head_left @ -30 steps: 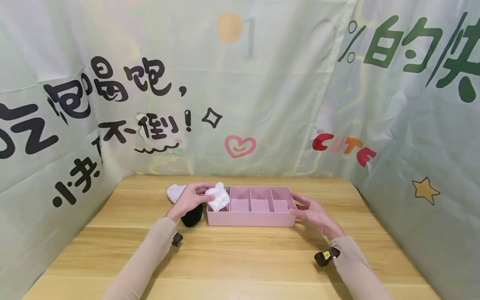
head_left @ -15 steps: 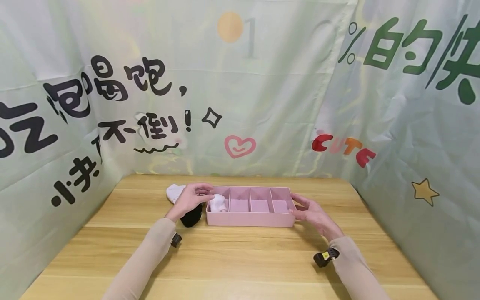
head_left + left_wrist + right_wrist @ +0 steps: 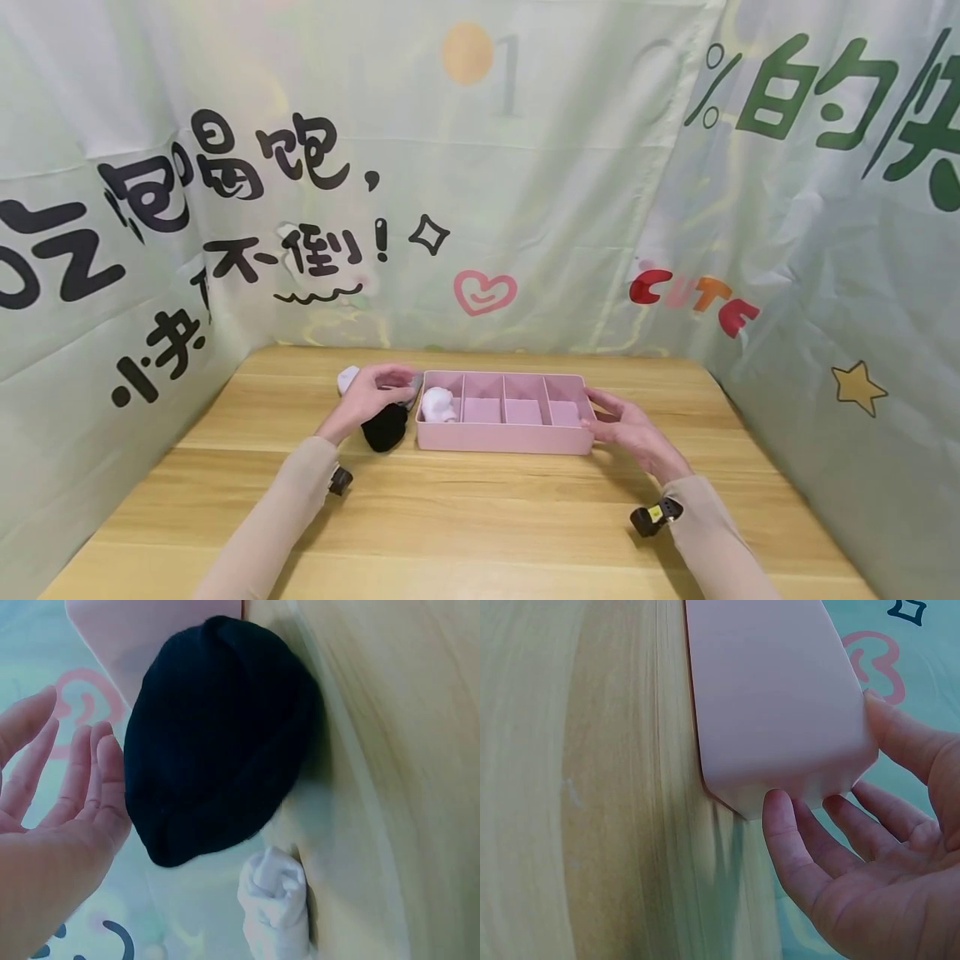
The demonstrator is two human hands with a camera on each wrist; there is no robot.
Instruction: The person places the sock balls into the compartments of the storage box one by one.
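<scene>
A pink storage box (image 3: 502, 438) with a row of compartments stands on the table. In its leftmost compartment lies a balled white sock (image 3: 438, 404). My left hand (image 3: 372, 395) is just left of the box, over the other rolled socks, its fingers loosely curved and holding nothing. A black rolled sock (image 3: 221, 742) lies beside that hand, large in the left wrist view. Another white sock (image 3: 275, 907) lies beyond it, and a bit of grey sock (image 3: 413, 388) shows past my fingertips. My right hand (image 3: 885, 847) holds the box's right end, thumb at the rim and fingers against the end wall.
The wooden table (image 3: 480, 517) meets printed fabric walls (image 3: 555, 250) at the back and both sides. Each wrist carries a small black camera, such as the right one (image 3: 651, 518). The box's other compartments show bare floors.
The white sock has gone from my left fingers into the leftmost compartment. My left hand has let go and drawn back leftward over the socks. My right hand keeps its place on the box.
</scene>
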